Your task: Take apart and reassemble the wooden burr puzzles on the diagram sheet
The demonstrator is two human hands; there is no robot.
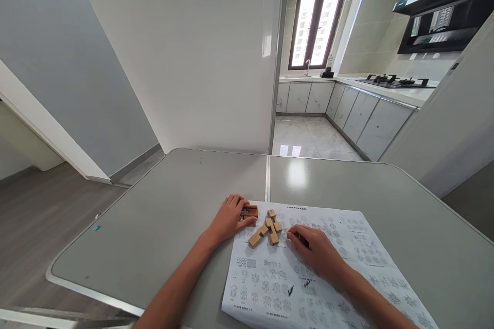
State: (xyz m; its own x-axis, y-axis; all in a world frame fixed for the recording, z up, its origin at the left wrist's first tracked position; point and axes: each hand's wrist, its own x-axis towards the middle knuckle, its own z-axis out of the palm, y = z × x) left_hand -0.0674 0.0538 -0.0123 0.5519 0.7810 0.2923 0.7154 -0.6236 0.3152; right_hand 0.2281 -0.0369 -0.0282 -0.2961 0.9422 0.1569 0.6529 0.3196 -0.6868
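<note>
On the printed sheet (266, 277) several light wooden puzzle pieces (272, 231) lie in a loose cluster, notched and touching or nearly touching one another. My left hand (230, 216) is closed round a darker, reddish-brown wooden block (252, 212) with grooves, at the sheet's upper left edge; its fingers cover part of it. Just right of the light pieces, my right hand (312, 248) rests over the sheet with its fingers curled and the thumb and forefinger tips together. Whether anything small is inside those fingers is hidden.
The sheet carries rows of small line diagrams and lies on a grey table (154, 226) with a seam down its middle. A small green bit (96, 227) sits near the left edge. Beyond stand a white wall panel (224, 61) and a kitchen with a stove (397, 81).
</note>
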